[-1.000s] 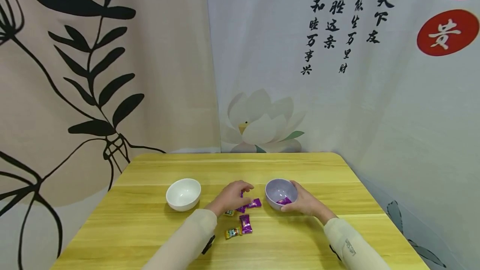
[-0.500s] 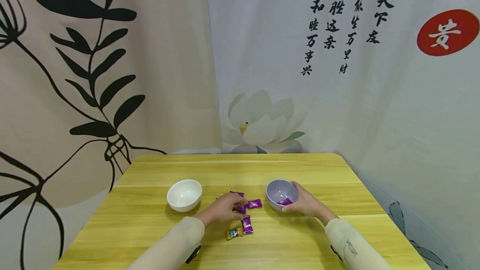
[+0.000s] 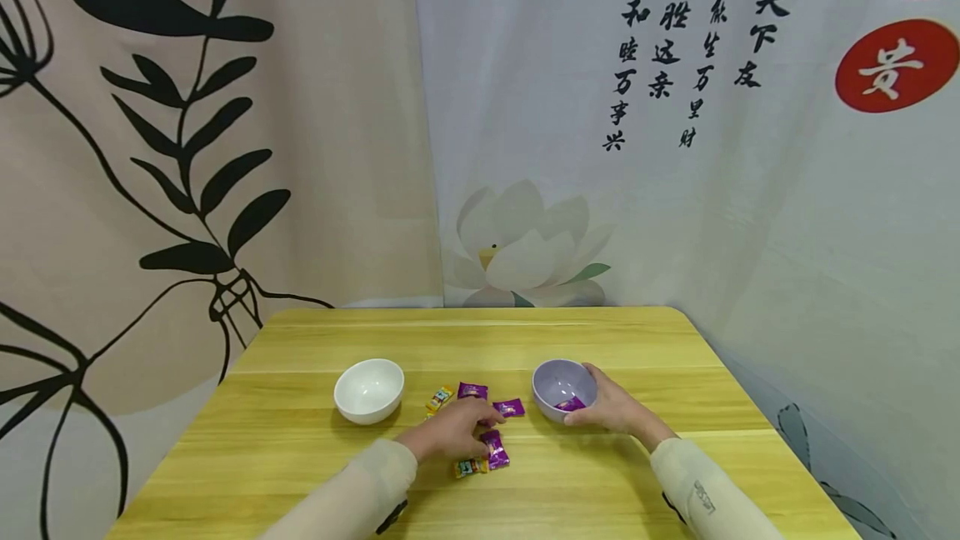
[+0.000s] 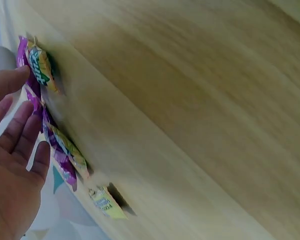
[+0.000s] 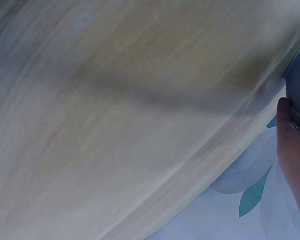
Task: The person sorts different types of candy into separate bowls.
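Note:
My left hand [image 3: 456, 427] is low over the middle of the table, thumb and fingers spread apart among wrapped candies. In the left wrist view, the thumb tip overlaps a purple candy [image 4: 32, 82], with a yellow-and-green candy [image 4: 41, 67] beside it. From the head, the nearer purple candy [image 3: 496, 450] lies right by the thumb, and a yellow candy [image 3: 470, 467] just in front. Farther back are another purple candy [image 3: 472, 391] and a yellow one [image 3: 439, 397]. My right hand [image 3: 618, 404] grips the side of a lavender bowl [image 3: 551, 398], which contains a purple candy [image 3: 572, 403].
A white bowl [image 3: 368, 391] stands left of the candies. Between the left hand and the lavender bowl lies one more purple candy [image 3: 510, 407]. The wooden table [image 3: 600, 490] ends at a printed cloth backdrop [image 3: 360, 148].
My left hand has drawn back toward the near candies, uncovering the far purple and yellow ones. The near purple candy has shifted slightly. My right hand stays on the lavender bowl.

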